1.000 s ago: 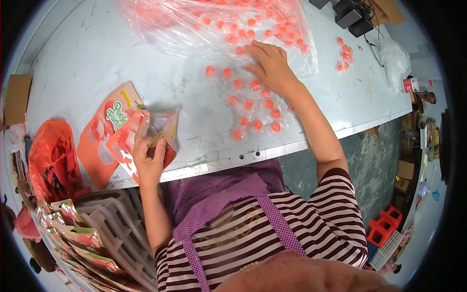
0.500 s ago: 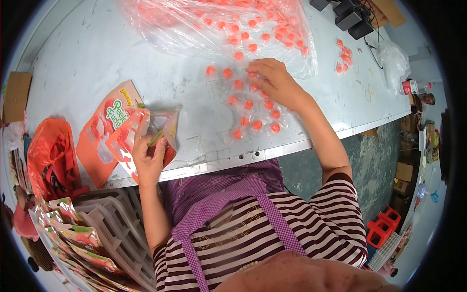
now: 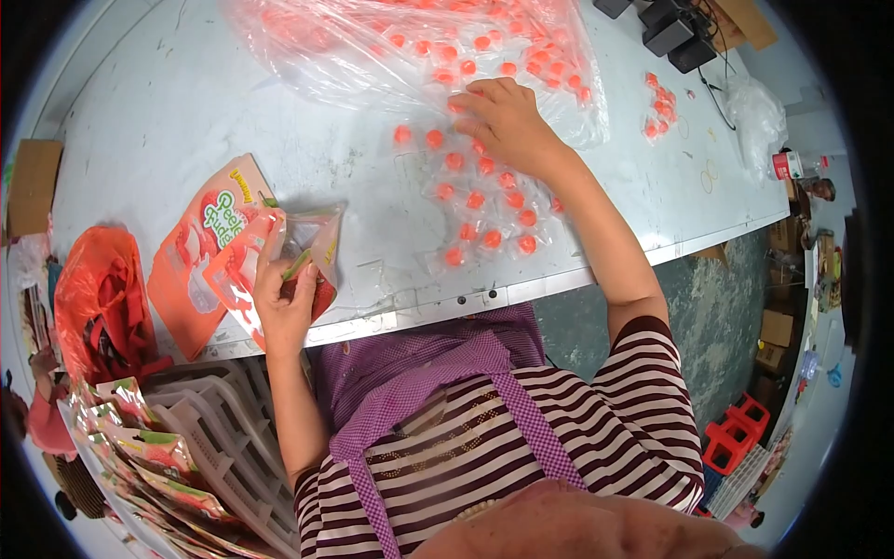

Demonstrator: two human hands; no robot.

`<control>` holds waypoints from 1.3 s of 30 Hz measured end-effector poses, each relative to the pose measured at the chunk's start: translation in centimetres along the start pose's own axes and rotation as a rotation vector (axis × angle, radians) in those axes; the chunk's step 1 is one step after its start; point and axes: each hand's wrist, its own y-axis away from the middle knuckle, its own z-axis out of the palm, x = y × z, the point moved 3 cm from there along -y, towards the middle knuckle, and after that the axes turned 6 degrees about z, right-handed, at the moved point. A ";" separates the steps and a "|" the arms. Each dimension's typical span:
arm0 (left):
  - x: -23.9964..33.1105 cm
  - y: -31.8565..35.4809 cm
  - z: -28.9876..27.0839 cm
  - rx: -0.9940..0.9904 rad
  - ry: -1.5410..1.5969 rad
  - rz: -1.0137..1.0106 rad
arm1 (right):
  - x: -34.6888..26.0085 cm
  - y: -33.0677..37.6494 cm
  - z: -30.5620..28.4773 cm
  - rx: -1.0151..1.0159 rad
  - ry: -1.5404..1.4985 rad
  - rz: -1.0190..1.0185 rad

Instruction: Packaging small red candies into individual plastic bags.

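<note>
My left hand (image 3: 287, 303) is closed around the side of a red and clear pouch (image 3: 323, 235), its mouth spread apart above the table's near edge. Under and beside it lies a flat red printed pouch stack (image 3: 200, 238). My right hand (image 3: 506, 126) reaches over the wrapped red candies (image 3: 476, 199), fingers bent and apart, tips at a candy by the edge of a big clear plastic bag (image 3: 326, 70). The palm hides whatever lies beneath it. Several loose candies in clear wrappers are spread between that bag and the table's near edge.
A small candy cluster (image 3: 661, 112) and black power adapters (image 3: 680, 37) with cables lie at the right. Left of the table are a red plastic bag (image 3: 98, 289) and a pale plastic crate (image 3: 209, 429) beside filled pouches (image 3: 158, 456). A red crate (image 3: 736, 433) stands at lower right.
My right hand has moved away from me, from among the loose candies to the edge of the clear bag. The left hand and its pouch stay in place.
</note>
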 end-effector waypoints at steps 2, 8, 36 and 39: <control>0.0 0.0 0.0 0.004 -0.010 0.030 | -0.2 0.2 0.0 -0.030 0.011 0.002; -0.3 0.1 -0.1 0.001 -0.028 0.033 | -0.9 1.6 -0.5 -0.105 0.012 -0.035; -0.2 0.0 0.0 -0.024 -0.028 0.028 | -0.3 1.3 -2.6 -0.056 -0.103 0.049; -0.8 0.2 0.2 -0.022 -0.003 0.024 | -1.3 0.1 -1.5 -0.213 -0.047 0.025</control>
